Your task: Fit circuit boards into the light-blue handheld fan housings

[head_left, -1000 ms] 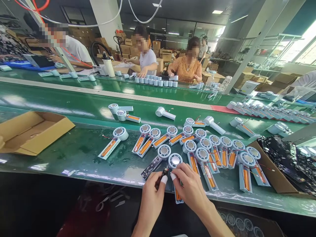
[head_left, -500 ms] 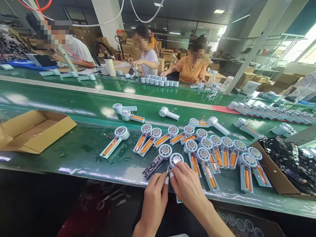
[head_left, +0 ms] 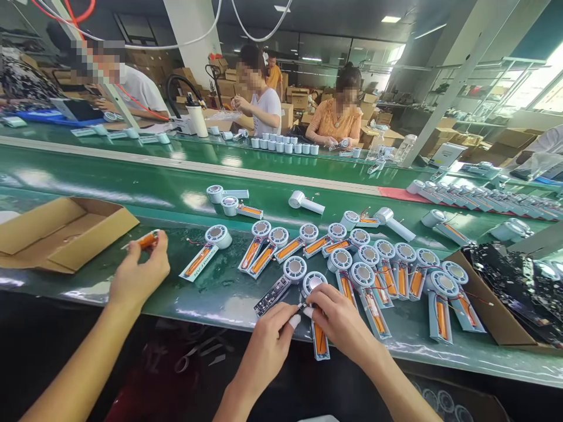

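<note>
Since the earlier frame a co-worker's hand (head_left: pixel 141 269) has come in at 10 o'clock from the wearer's hands, carrying an orange-wrapped piece (head_left: pixel 147 239), and the belt's fans have shifted slightly toward 3 o'clock. The bench's near edge passes beneath the wearer's wrists; the handle of the front fan (head_left: pixel 315 282) reaches past it. Fans crowd the bench from 11 to 3 o'clock, so the wider stretch of green surface lies toward 9 and 10, up to a lone fan (head_left: pixel 206 252) and a cardboard box (head_left: pixel 94 237). The front fan lies just beyond the fingertips, head at 12 and open handle toward 6, its long axis running nearly straight at the wearer. The left hand (head_left: pixel 271 335) pinches a small dark piece (head_left: pixel 301 306) between thumb and forefinger; the right hand (head_left: pixel 341 319) has its fingertips drawn together there, but I cannot tell what they grip. The green bench (head_left: pixel 197 305) looks wet and glossy. Beyond it run a green belt (head_left: pixel 153 181) and, at 10 to 12 o'clock, seated co-workers (head_left: pixel 336 120).
</note>
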`<state>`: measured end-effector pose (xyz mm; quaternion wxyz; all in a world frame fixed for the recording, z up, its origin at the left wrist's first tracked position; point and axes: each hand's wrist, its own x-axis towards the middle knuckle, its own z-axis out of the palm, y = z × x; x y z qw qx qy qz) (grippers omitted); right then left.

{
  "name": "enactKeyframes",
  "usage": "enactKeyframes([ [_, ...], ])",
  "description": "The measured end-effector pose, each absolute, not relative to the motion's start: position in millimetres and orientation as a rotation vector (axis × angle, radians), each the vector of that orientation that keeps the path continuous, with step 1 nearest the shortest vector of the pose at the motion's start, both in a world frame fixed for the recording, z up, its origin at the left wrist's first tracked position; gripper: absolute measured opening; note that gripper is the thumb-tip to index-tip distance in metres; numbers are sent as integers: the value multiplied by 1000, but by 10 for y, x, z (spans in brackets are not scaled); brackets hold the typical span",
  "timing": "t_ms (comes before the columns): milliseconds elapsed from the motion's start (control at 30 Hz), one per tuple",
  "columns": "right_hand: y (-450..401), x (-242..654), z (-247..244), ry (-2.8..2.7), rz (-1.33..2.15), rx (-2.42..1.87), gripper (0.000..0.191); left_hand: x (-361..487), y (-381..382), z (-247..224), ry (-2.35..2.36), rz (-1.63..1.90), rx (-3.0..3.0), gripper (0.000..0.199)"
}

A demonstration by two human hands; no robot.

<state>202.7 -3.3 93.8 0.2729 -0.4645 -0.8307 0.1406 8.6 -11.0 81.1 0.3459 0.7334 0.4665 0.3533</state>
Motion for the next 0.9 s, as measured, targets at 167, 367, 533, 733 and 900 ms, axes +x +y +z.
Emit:
enactKeyframes([
  [167,55,2138,985,-2358,430,-1102,15,56,-56,842,1154,846,1928,33],
  [367,57,2116,962,-2379,380,-1080,16,60,-29,805,1120,897,1977,33],
  [533,11,2250,1026,-2093,506,-1217,17,117,-108,740,1272,935,1732,29],
  [733,-243,2397,1138,-2209,597,-1384,49,119,-186,696,1329,849,1520,38],
  [900,-344,2326,996,-2325,536,-1355,42,112,-171,704,1364,833,1498,36],
])
